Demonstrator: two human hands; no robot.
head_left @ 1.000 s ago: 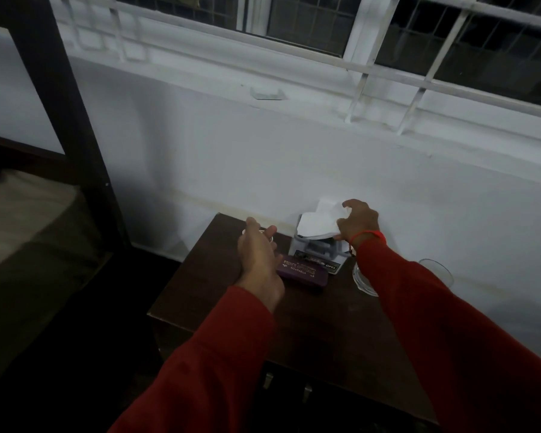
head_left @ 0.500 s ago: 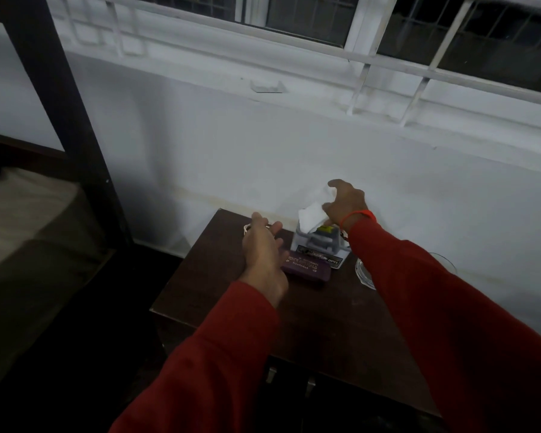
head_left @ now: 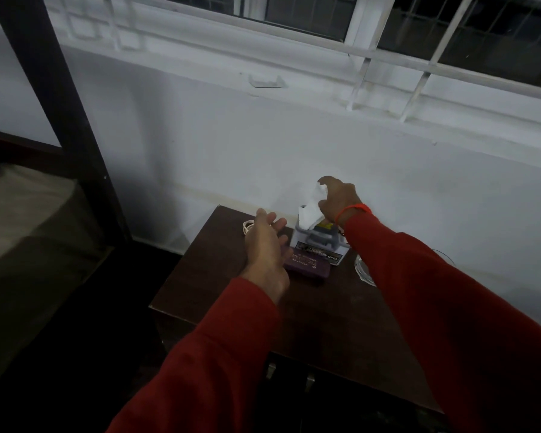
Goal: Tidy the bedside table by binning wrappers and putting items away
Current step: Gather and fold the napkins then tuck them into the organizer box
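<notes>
Head view, bedside scene. The dark wooden worktop (head_left: 310, 307) fills the centre and lower right of the frame, set against the white wall below the barred window; the bed (head_left: 22, 220) lies at the left edge. At the worktop's far edge, centre frame, stands a small white box (head_left: 320, 250) with printed labels; a purple pack (head_left: 308, 266) lies flat just in front of it, touching or nearly so. A clear glass dish (head_left: 364, 270) sits right of the box, partly hidden by my sleeve. A pale coiled cord (head_left: 248, 227) lies at the far left corner.

My right hand (head_left: 338, 203) pinches a crumpled white wrapper (head_left: 310, 214), lifted just above the box top. My left hand (head_left: 267, 245) hovers with fingers spread and relaxed, holding nothing, between the cord and the purple pack.

Step in hand, as I judge it: clearing the wrapper for binning. Next, I should carry it to a bin, none of which is in view, while the left hand takes up the purple pack or the cord.
</notes>
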